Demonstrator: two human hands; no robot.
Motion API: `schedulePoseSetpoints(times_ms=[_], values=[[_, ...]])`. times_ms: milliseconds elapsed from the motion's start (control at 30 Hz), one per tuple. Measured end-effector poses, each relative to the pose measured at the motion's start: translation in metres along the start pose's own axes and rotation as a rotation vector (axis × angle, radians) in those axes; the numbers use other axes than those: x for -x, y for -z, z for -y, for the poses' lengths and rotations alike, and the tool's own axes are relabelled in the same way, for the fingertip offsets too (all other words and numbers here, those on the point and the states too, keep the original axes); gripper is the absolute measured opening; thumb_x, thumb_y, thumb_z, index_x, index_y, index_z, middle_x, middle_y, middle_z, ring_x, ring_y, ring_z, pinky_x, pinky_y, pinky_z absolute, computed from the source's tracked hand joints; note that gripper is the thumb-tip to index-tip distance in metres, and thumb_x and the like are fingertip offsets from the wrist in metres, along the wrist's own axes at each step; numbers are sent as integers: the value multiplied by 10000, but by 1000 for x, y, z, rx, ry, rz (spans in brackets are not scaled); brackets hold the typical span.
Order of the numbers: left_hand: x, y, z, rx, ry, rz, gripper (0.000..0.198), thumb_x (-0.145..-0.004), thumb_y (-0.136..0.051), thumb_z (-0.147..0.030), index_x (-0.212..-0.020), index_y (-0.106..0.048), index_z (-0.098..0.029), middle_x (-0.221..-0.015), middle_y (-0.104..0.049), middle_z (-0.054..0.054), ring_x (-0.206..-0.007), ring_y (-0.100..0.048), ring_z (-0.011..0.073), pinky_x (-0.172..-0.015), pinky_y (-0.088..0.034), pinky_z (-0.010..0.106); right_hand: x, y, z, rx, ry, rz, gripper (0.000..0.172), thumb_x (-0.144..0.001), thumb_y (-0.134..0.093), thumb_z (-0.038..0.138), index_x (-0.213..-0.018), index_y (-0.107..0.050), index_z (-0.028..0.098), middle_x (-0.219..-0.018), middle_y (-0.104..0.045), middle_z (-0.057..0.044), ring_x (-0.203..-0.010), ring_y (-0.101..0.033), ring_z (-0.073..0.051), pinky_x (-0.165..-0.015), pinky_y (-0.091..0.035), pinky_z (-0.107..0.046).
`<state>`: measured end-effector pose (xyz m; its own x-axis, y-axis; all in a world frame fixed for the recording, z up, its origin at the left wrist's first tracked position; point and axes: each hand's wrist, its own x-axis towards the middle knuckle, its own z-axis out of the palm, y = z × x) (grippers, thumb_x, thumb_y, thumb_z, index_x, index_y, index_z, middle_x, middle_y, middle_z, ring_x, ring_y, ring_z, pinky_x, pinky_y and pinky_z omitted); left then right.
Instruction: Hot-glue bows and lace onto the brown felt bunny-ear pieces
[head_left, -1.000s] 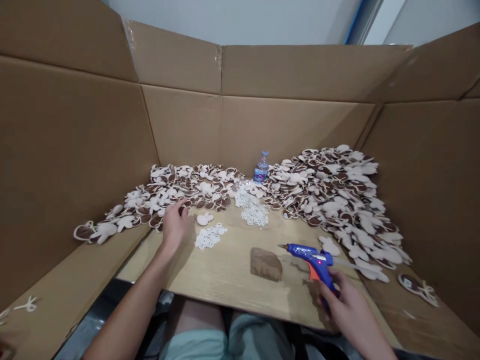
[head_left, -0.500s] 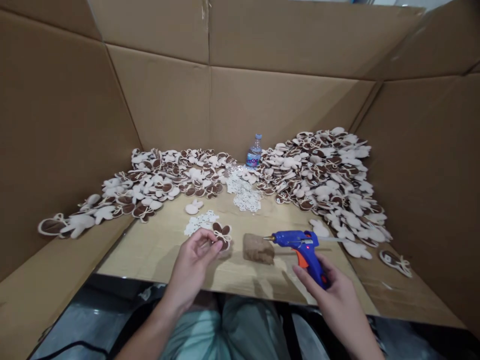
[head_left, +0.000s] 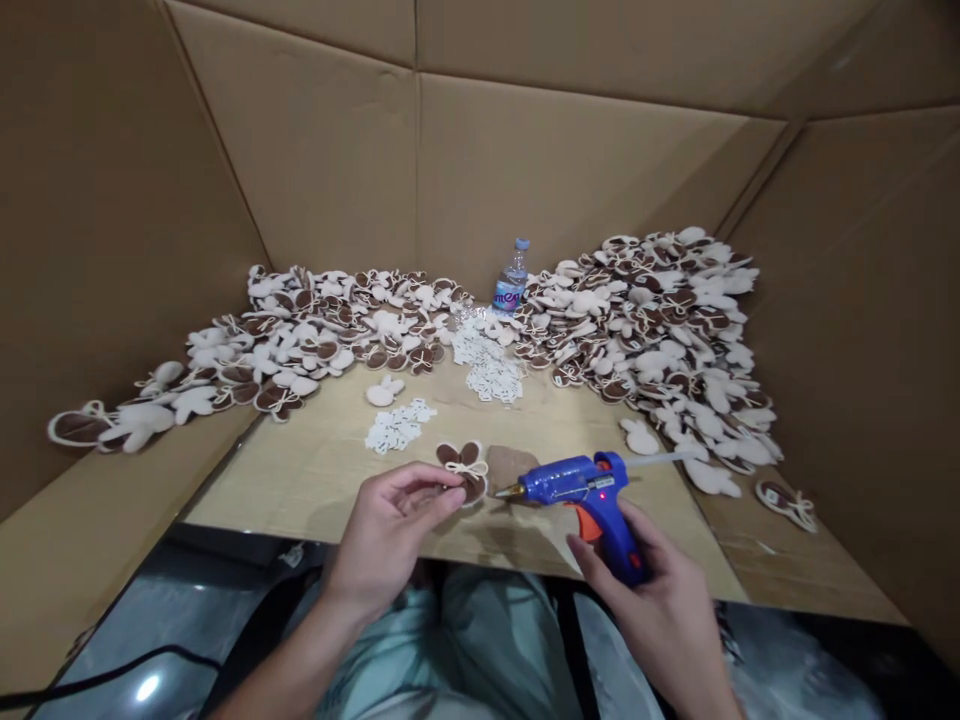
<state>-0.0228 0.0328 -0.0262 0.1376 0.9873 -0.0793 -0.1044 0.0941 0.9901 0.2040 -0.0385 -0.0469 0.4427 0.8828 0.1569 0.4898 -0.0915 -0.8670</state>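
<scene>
This spot is serving as a makeshift handicraft workstation: tall cardboard panels (head_left: pixel 315 170) are standing around a wooden board counter (head_left: pixel 292 480), heaps of bunny-shaped craft pieces (head_left: pixel 645 340) are covering its far edge, and a blue hot glue gun (head_left: pixel 570 482) is being held above it.

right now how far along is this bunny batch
Much looks done: heaps of brown-and-cream bunny shapes with cord bows line the back of the board. In hand: the left hand holds one bowed brown piece, the right hand a blue hot glue gun. Still left: loose white cut-outs on the board.
</scene>
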Motion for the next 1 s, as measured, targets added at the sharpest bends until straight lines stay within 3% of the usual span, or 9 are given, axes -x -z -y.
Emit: schedulePoseSetpoints(times_ms=[133,400,700,1000], values=[[4,-8,5,43,22,42,58,-712,-790,-226,-750,-756,-199,-739,-753,18,-707,-683,147,-702,-538,241,0,-3,3,-96,-27,47,426,-660,-764,436,-952,-670,140,-623,-636,0,-486,-517,-127,-440,-435,-200],[16,-44,23,160,190,237,108,-658,-815,-212,-670,-729,-147,-734,-730,41,-719,-666,155,-720,-523,254,2,1,15,-337,-19,337,211,-754,-735,319,-869,-637,171,-751,-628,0,-676,-560,-137,-620,-474,-207],[21,-51,21,175,244,298,115,-617,-849,-217,-609,-741,-177,-694,-739,33,-717,-688,187,-789,-547,339,3,8,20,-374,15,378,184,-813,-678,332,-853,-609,166,-728,-575,12,-655,-506,-124,-606,-448,-209],[26,-54,28,457,336,258,186,-564,-913,-253,-688,-783,-203,-739,-770,10,-729,-680,131,-730,-522,227,3,7,31,-596,-135,405,201,-671,-723,206,-842,-629,157,-728,-627,16,-649,-539,-123,-629,-453,-226]])
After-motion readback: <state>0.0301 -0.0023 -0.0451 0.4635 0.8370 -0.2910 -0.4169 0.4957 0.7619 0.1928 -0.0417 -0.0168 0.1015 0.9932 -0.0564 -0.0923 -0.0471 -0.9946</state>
